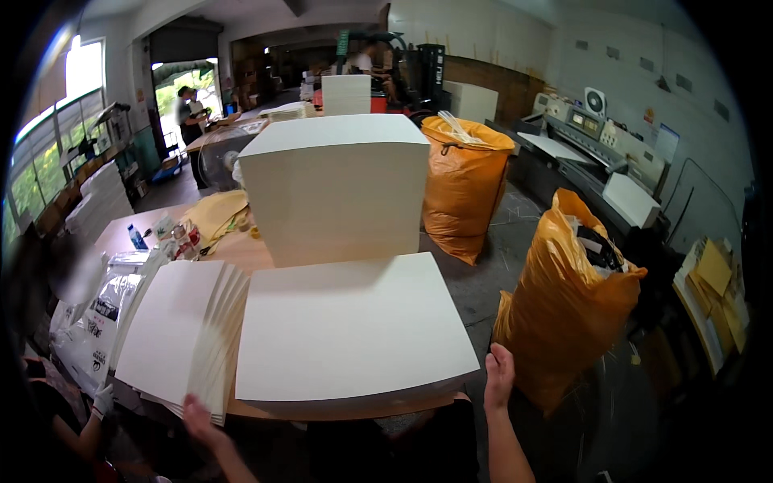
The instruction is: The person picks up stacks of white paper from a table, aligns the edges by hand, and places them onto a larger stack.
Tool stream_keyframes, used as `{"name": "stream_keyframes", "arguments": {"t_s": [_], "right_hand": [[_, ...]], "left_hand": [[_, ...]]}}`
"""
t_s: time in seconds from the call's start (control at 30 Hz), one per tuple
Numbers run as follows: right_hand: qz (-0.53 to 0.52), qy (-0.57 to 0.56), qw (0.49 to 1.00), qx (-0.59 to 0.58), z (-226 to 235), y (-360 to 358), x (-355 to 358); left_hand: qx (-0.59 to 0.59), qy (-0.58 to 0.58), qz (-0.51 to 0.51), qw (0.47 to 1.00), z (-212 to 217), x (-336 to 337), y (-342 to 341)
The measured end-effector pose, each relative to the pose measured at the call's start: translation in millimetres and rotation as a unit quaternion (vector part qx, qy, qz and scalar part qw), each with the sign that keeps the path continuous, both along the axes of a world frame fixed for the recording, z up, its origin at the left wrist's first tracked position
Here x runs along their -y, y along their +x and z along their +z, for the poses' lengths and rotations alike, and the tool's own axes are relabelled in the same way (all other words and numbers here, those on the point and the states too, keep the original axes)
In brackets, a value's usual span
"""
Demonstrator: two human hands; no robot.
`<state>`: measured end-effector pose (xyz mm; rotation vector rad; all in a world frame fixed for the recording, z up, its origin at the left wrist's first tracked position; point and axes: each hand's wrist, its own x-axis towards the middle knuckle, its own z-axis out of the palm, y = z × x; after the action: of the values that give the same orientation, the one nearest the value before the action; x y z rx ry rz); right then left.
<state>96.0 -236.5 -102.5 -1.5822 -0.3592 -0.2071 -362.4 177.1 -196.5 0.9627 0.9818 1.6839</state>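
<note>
A broad stack of white paper sheets point(354, 330) lies squared at the near edge of the table. Beside its right front corner is my right hand point(499, 370), held upright with fingers stretched out and nothing in it. Left of the stack, several batches of white sheets point(173, 326) lie fanned out in overlapping steps. My left hand point(203, 423) is at their near edge, slightly blurred, its fingers extended; whether it touches the paper is hard to tell. Behind both rises a much taller block of white paper point(338, 197).
Orange sacks stand on the floor to the right, one nearer point(564, 314) and one farther point(463, 189). Plastic-wrapped packs point(97, 322) lie at the left, near a co-worker's gloved hand point(103, 399). A long machine point(596, 145) lines the right wall; a forklift point(427, 76) stands behind.
</note>
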Motion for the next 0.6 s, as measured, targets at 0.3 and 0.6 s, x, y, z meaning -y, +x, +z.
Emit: {"name": "stream_keyframes", "arguments": {"t_s": [0.3, 0.6], "right_hand": [[0.096, 0.152, 0.978, -0.104, -48, -1, -57], [0.184, 0.062, 0.967, -0.163, -24, 4, -5]], "left_hand": [[-0.127, 0.048, 0.015, 0.991, -8, 28, 118], [-0.165, 0.175, -0.042, 0.97, 121, 90, 161]]}}
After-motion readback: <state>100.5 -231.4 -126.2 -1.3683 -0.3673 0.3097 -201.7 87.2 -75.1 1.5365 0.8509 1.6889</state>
